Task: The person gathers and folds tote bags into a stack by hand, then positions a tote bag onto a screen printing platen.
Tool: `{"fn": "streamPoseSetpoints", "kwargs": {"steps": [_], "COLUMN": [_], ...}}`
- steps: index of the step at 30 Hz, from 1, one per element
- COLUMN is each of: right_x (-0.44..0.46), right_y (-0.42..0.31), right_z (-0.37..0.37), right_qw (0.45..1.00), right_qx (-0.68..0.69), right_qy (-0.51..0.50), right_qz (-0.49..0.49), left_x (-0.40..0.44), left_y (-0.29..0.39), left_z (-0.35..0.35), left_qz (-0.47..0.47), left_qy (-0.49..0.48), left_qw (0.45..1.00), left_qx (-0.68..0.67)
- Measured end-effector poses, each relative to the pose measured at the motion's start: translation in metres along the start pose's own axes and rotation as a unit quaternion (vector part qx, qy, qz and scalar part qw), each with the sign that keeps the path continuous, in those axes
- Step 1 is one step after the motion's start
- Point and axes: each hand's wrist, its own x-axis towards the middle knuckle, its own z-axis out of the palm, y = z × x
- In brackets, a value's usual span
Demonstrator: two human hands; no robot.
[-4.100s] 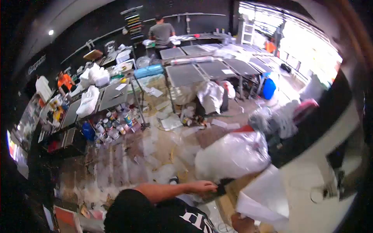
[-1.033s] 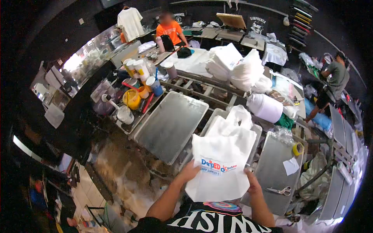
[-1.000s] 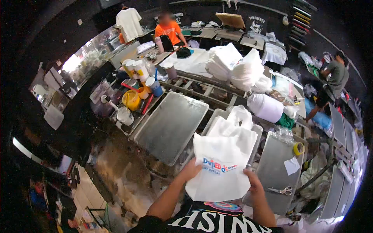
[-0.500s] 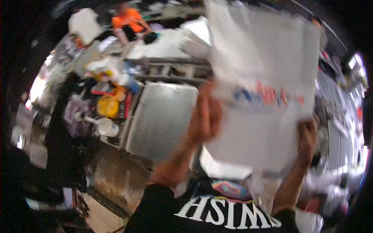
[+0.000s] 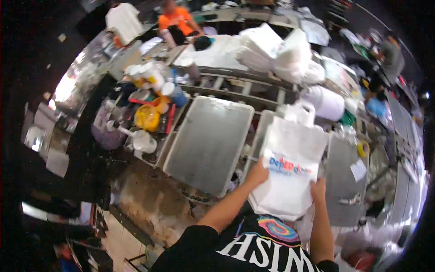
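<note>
Hands: our left hand point(image 5: 258, 173) grips the left edge of the white bag point(image 5: 287, 192), while our right hand point(image 5: 318, 187) grasps its right edge. Fingers under the bag are hidden from us.
Bag: we have it in front of our shirt point(image 5: 247, 240), between the left panel point(image 5: 208, 145) and the right panel point(image 5: 342, 179). Whether its underside touches anything, we cannot tell.
Grip: we would do well to pinch both edges evenly, thumbs clear of the print point(image 5: 290, 167), with just enough outward pull to flatten the creases. Thin, limp material like this probably sags or folds if one side slackens.
Layers: we judge that more than one sheet is stacked here, so we should align the edges and avoid squeezing them askew.
Handles: the handle end point(image 5: 301, 112) points away from us; the base faces our shirt.
Long axis: it runs from our body outward, leaning slightly right at the far end.
Print: it faces up, its lettering upright to us.
</note>
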Motion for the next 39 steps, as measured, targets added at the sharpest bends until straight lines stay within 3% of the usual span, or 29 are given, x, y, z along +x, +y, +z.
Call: {"fn": "streamPoseSetpoints", "kwargs": {"steps": [2, 5, 9, 11, 18, 24, 26, 30, 33, 35, 36, 39], "right_x": [-0.009, -0.020, -0.025, -0.035, -0.039, -0.020, -0.020, -0.028, -0.036, -0.045, -0.050, -0.058], "right_y": [0.015, 0.011, 0.014, 0.002, 0.008, 0.000, 0.001, -0.008, -0.028, -0.072, -0.080, -0.079], "right_z": [0.017, 0.012, 0.007, -0.002, 0.011, 0.006, 0.008, 0.011, 0.010, 0.002, 0.008, 0.037], "right_qw": [0.995, 0.994, 0.993, 0.995, 0.981, 0.982, 0.983, 0.982, 0.962, 0.951, 0.952, 0.941], "right_qx": [0.000, 0.085, 0.006, -0.004, -0.063, -0.069, -0.083, -0.122, -0.184, -0.193, -0.195, -0.231], "right_qy": [0.067, 0.057, 0.068, -0.011, 0.049, -0.025, -0.047, -0.022, 0.044, 0.001, 0.003, -0.129], "right_qz": [-0.080, -0.029, -0.098, -0.097, -0.180, -0.172, -0.156, -0.142, -0.195, -0.240, -0.237, -0.213], "left_x": [-0.012, -0.025, -0.028, -0.035, -0.029, -0.008, -0.006, -0.010, -0.007, 0.003, 0.013, 0.050], "left_y": [0.002, 0.016, 0.006, 0.007, -0.014, -0.021, -0.023, -0.019, -0.024, -0.021, -0.025, -0.025], "left_z": [0.000, -0.011, -0.012, -0.021, -0.020, -0.033, -0.037, -0.046, -0.046, -0.047, -0.043, -0.033], "left_qz": [0.052, 0.049, 0.064, 0.021, 0.074, 0.013, 0.028, 0.018, 0.031, -0.018, -0.016, 0.023], "left_qy": [0.054, 0.051, 0.058, 0.004, 0.027, -0.034, -0.058, -0.110, -0.112, -0.129, -0.133, -0.097], "left_qw": [0.997, 0.997, 0.995, 1.000, 0.997, 0.999, 0.996, 0.993, 0.993, 0.991, 0.991, 0.992], "left_qx": [0.011, -0.011, -0.042, -0.017, -0.008, -0.005, 0.059, 0.040, 0.017, -0.029, -0.028, -0.074]}}
